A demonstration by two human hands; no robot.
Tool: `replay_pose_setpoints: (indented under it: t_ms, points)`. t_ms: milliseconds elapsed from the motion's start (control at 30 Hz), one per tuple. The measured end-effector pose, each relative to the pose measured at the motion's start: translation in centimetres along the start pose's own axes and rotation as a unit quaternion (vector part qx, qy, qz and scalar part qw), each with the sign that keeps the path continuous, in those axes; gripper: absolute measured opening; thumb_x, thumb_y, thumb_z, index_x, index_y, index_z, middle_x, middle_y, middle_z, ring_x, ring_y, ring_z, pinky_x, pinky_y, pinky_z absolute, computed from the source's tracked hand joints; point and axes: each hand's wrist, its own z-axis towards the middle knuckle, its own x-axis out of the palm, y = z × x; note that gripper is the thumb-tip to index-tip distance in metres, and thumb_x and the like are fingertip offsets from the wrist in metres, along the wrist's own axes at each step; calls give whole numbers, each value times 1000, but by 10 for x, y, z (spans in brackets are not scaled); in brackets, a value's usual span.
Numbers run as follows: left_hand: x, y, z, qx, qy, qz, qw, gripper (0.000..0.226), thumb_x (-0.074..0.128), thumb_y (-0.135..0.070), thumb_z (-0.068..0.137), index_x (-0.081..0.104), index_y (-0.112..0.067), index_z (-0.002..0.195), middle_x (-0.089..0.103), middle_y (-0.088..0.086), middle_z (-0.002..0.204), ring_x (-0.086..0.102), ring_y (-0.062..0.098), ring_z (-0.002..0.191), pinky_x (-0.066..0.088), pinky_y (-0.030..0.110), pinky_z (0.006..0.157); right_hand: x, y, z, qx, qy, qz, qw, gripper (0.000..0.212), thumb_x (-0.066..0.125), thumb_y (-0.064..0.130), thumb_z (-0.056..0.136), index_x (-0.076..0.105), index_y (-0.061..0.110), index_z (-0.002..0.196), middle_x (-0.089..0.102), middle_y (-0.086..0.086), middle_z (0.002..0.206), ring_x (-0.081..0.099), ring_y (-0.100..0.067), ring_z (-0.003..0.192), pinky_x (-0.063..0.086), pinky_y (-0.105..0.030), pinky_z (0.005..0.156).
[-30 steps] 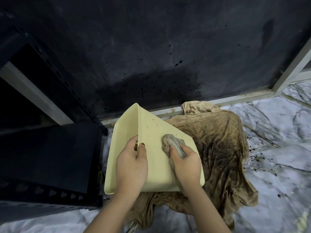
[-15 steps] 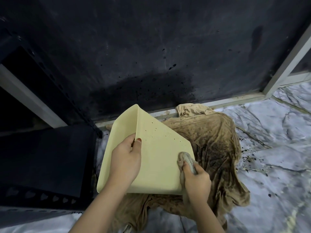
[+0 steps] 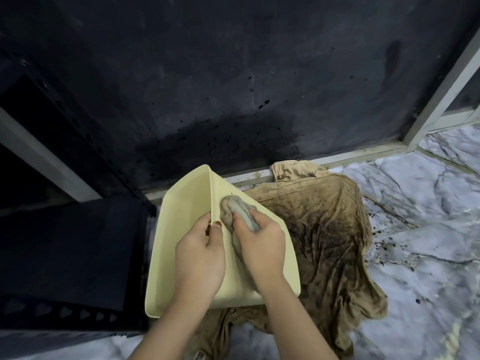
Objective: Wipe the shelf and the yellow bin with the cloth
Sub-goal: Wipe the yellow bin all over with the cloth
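The pale yellow bin (image 3: 181, 224) is tilted on its side over the floor, its outer faces turned up toward me. My left hand (image 3: 200, 258) pinches the bin's raised corner edge between thumb and fingers. A bunched grey cloth (image 3: 237, 210) is pressed against the bin's right face, just beside that edge, with my right hand (image 3: 259, 245) closed around it. The dark shelf (image 3: 70, 255) stands low at the left, its surface near black.
A large soiled tan fabric (image 3: 324, 229) lies spread on the marble floor (image 3: 415, 255) under and right of the bin. Dark specks dot the floor. A black wall (image 3: 233, 87) with a pale frame rises behind.
My right hand has slid the cloth from the bin's lower right edge up and left to beside the corner edge. My left hand has kept its grip on the bin.
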Motion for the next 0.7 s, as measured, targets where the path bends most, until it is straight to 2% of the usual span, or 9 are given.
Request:
replay_pose_setpoints:
  t_ms: [67, 133, 233, 300, 367, 467, 600, 700]
  points:
    - [0, 4, 1, -1, -3, 1, 1000, 21, 45, -21, 93, 63, -32, 92, 51, -12, 43, 44, 3, 40, 33, 26, 48, 2, 0, 8, 16, 6, 0, 1000, 30, 57, 41, 78, 70, 21, 97, 71, -1, 84, 63, -22, 76, 46, -30, 64]
    - [-2, 7, 2, 2, -8, -1, 1000, 21, 45, -21, 93, 64, -28, 95, 52, -10, 47, 45, 3, 41, 33, 23, 47, 0, -1, 16, 32, 3, -7, 999, 26, 58, 36, 81, 70, 21, 99, 69, 0, 81, 60, -21, 75, 43, -28, 64]
    - [-5, 11, 2, 8, -15, -3, 1000, 22, 45, -20, 93, 65, -25, 97, 54, -8, 52, 45, 3, 43, 32, 17, 44, -4, -8, 25, 61, -6, -18, 998, 28, 59, 34, 83, 68, 21, 106, 70, -3, 87, 61, -24, 82, 43, -30, 68]
    - [-6, 14, 2, 7, -18, -2, 1000, 22, 45, -19, 93, 66, -24, 98, 54, -10, 52, 45, 3, 43, 31, 16, 43, -8, -15, 31, 83, -11, -25, 996, 23, 59, 33, 83, 69, 20, 99, 65, -2, 77, 58, -25, 78, 40, -29, 66]
    - [-7, 14, 2, 9, -19, -1, 1000, 22, 45, -18, 93, 66, -23, 98, 53, -11, 52, 45, 1, 42, 30, 14, 42, -11, -25, 38, 107, -17, -33, 994, 17, 59, 35, 82, 67, 20, 84, 61, -2, 70, 59, -27, 77, 40, -30, 64]
    - [-8, 13, 2, 14, -16, -2, 1000, 23, 45, -17, 93, 66, -22, 98, 57, -10, 58, 47, 0, 45, 32, 13, 43, -17, -43, 46, 133, -30, -37, 990, 24, 60, 39, 81, 69, 18, 90, 66, -8, 80, 61, -30, 83, 42, -31, 66]
    - [-6, 13, 3, 12, -13, 2, 1000, 23, 44, -17, 93, 66, -20, 99, 55, -11, 56, 46, 0, 43, 30, 13, 42, -27, -69, 45, 162, -52, -40, 985, 29, 60, 41, 81, 70, 16, 92, 69, -11, 83, 62, -32, 86, 46, -34, 69]
    - [-5, 9, 2, 11, 8, 13, 1000, 24, 43, -20, 93, 65, -25, 101, 64, -9, 68, 53, 5, 54, 40, 21, 52, -32, -79, 35, 178, -87, -26, 980, 33, 60, 37, 83, 69, 16, 107, 70, -15, 98, 61, -35, 95, 44, -35, 75]
